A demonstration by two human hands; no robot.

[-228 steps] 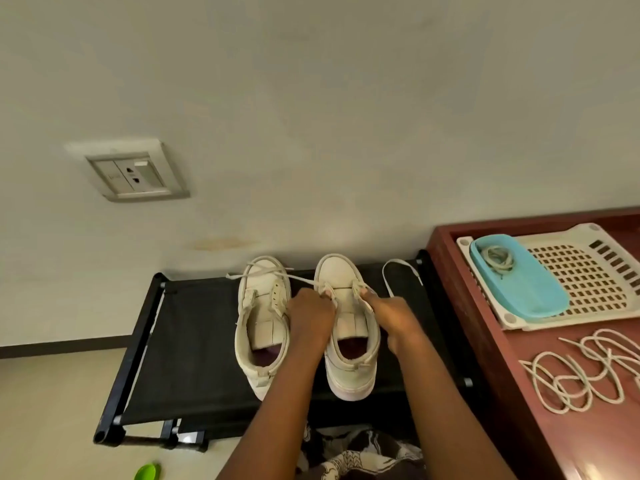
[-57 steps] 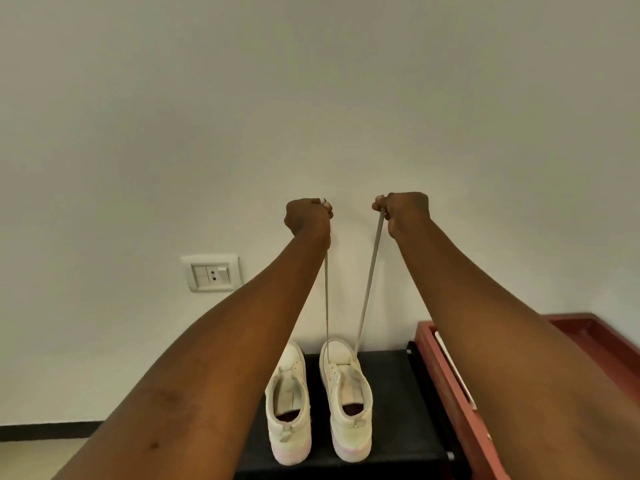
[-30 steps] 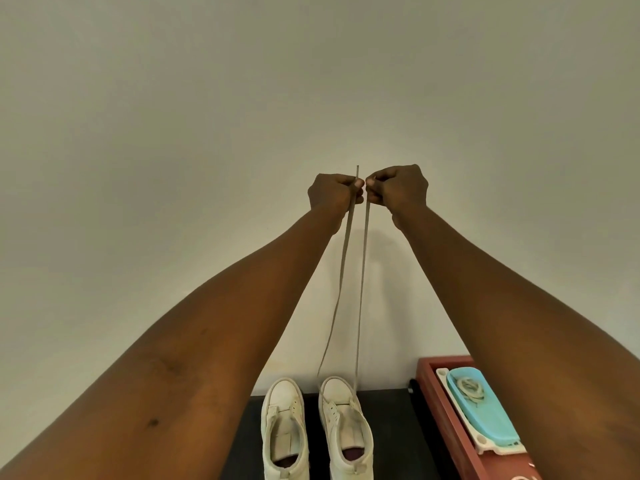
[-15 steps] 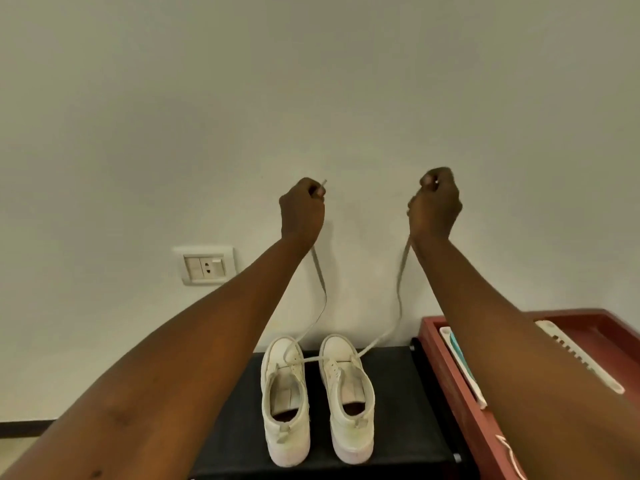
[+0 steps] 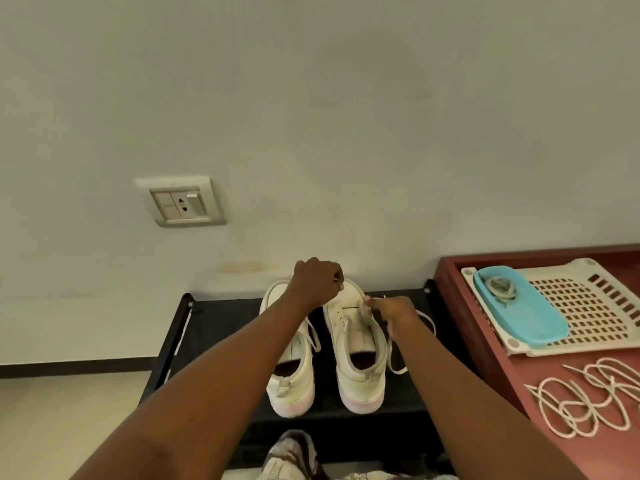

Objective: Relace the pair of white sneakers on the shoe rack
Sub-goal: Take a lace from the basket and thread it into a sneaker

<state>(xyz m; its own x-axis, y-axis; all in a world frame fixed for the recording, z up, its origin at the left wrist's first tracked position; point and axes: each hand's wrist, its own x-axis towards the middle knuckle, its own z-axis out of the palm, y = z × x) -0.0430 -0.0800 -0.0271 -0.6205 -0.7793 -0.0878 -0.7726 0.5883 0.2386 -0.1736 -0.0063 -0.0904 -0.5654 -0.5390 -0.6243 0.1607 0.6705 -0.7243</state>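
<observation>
The white sneakers stand side by side at lower centre on the black shoe rack. Above the toes, the left hand has its grip clamped on the lace; just right, the right hand pinches it at the eyelets

The left hand and right hand pinch a lace over one sneaker.

left forearm: bare | right forearm: bare | garment: brown-white patterned
</observation>
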